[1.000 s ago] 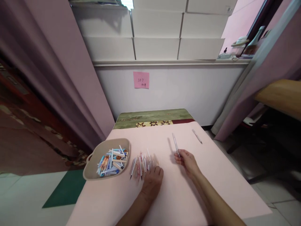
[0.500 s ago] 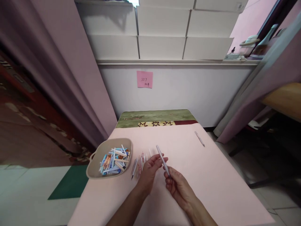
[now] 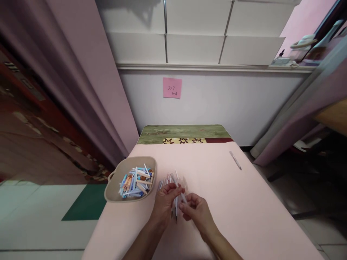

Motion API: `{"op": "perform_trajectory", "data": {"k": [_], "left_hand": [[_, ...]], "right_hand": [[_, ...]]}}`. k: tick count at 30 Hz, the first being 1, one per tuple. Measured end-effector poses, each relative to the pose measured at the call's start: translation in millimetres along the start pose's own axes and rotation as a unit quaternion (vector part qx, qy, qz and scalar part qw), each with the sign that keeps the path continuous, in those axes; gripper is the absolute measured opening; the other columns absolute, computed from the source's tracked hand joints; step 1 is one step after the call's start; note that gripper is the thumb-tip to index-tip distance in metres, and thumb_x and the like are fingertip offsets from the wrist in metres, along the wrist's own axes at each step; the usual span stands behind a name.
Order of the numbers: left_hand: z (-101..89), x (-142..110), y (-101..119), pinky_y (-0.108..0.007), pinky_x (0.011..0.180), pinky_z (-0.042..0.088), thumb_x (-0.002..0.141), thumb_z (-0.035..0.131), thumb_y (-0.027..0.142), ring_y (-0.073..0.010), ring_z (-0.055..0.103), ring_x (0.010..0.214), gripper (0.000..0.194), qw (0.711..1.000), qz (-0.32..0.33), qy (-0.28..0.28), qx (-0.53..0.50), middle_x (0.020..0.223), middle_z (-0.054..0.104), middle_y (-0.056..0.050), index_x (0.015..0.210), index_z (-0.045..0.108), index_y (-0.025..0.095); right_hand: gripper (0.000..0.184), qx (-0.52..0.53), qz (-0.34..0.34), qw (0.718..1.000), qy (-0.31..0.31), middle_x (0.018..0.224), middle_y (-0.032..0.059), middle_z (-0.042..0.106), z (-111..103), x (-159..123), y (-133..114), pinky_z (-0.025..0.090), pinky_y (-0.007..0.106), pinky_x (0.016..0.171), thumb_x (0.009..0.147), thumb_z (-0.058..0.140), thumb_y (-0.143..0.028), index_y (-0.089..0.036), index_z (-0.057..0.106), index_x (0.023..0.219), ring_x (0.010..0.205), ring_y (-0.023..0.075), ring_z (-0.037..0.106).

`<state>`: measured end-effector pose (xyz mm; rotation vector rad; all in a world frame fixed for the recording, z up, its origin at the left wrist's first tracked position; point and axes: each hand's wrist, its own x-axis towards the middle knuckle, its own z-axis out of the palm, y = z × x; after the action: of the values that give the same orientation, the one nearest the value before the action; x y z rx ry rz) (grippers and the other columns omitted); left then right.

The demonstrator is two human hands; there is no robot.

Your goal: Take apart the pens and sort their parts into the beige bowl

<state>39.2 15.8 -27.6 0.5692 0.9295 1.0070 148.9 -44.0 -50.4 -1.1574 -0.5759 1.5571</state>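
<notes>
Both hands meet over the pink-covered table, pinching one slim pale pen (image 3: 183, 197) that lies slantwise between them. My left hand (image 3: 162, 205) has its thumb and fingers closed at the pen's upper end. My right hand (image 3: 197, 213) grips the lower end, fingers curled. Beneath and behind them lies a loose pile of thin pens or refills (image 3: 164, 182), partly hidden by my left hand; some dark tips show below the hands. To the left, a beige basket (image 3: 111, 191) holds several blue, white and orange pens (image 3: 135, 181).
A single clear pen (image 3: 235, 160) lies apart near the table's right edge. The pink cover (image 3: 214, 169) leaves a green patterned strip (image 3: 187, 130) bare at the back. A pink note (image 3: 172, 87) is stuck on the white wall behind. Curtains (image 3: 116, 97) hang on both sides.
My right hand has carried the pen left and down toward my left hand. My left hand has left the pile and closed on the pen's upper end. The view has shifted slightly.
</notes>
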Motion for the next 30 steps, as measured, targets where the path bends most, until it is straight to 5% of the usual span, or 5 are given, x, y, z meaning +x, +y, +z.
{"op": "perform_trajectory", "data": {"k": [5, 10, 15, 25, 30], "left_hand": [[-12.1, -1, -1, -0.02, 0.046, 0.043, 0.057, 0.081, 0.024, -0.0106, 0.059, 0.051, 0.029, 0.999, -0.045, -0.011, -0.02, 0.071, 0.071, -0.005, 0.078, 0.065, 0.013], [-15.6, 2, 0, -0.022, 0.061, 0.049, 0.055, 0.082, 0.02, -0.0137, 0.065, 0.066, 0.027, 0.999, -0.015, 0.01, -0.039, 0.071, 0.071, -0.005, 0.075, 0.066, 0.013], [-13.4, 4, 0, -0.023, 0.055, 0.047, 0.059, 0.081, 0.024, -0.0138, 0.063, 0.061, 0.027, 0.999, -0.024, -0.012, -0.02, 0.074, 0.071, -0.006, 0.079, 0.067, 0.013], [-10.9, 4, 3, -0.022, 0.062, 0.049, 0.063, 0.079, 0.022, -0.0137, 0.064, 0.069, 0.023, 1.0, 0.005, -0.017, -0.019, 0.075, 0.071, -0.005, 0.079, 0.066, 0.013], [-16.6, 10, 18, -0.027, 0.069, 0.053, 0.061, 0.079, 0.022, -0.0145, 0.066, 0.071, 0.027, 0.996, 0.072, 0.039, -0.039, 0.079, 0.071, -0.004, 0.084, 0.066, 0.014]], "right_hand": [[0.057, 0.07, 0.12, 0.989, -0.051, 0.049, -0.0035, 0.051, 11, -1, 9, 0.03, 0.018, 0.034, 0.076, 0.051, -0.069, -0.013, 0.061, 0.081, 0.034, 0.0066, 0.042], [0.046, 0.029, 0.01, 0.999, 0.009, 0.068, -0.0016, 0.06, 14, 1, 5, 0.037, 0.016, 0.045, 0.059, 0.081, -0.047, -0.016, 0.06, 0.085, 0.051, 0.0062, 0.051], [0.061, 0.047, 0.107, 0.993, -0.003, 0.049, -0.0024, 0.05, 16, 4, 3, 0.024, 0.017, 0.034, 0.076, 0.049, -0.072, -0.012, 0.061, 0.075, 0.034, 0.0051, 0.038], [0.055, 0.074, 0.104, 0.992, 0.002, 0.051, -0.0043, 0.049, 17, 2, 0, 0.02, 0.016, 0.035, 0.074, 0.056, -0.067, -0.013, 0.059, 0.078, 0.035, 0.0035, 0.037], [0.04, 0.003, -0.013, 0.999, 0.04, 0.053, -0.0054, 0.052, 1, 3, 14, 0.031, 0.016, 0.041, 0.062, 0.079, -0.045, -0.015, 0.054, 0.07, 0.044, 0.0055, 0.045]]}}
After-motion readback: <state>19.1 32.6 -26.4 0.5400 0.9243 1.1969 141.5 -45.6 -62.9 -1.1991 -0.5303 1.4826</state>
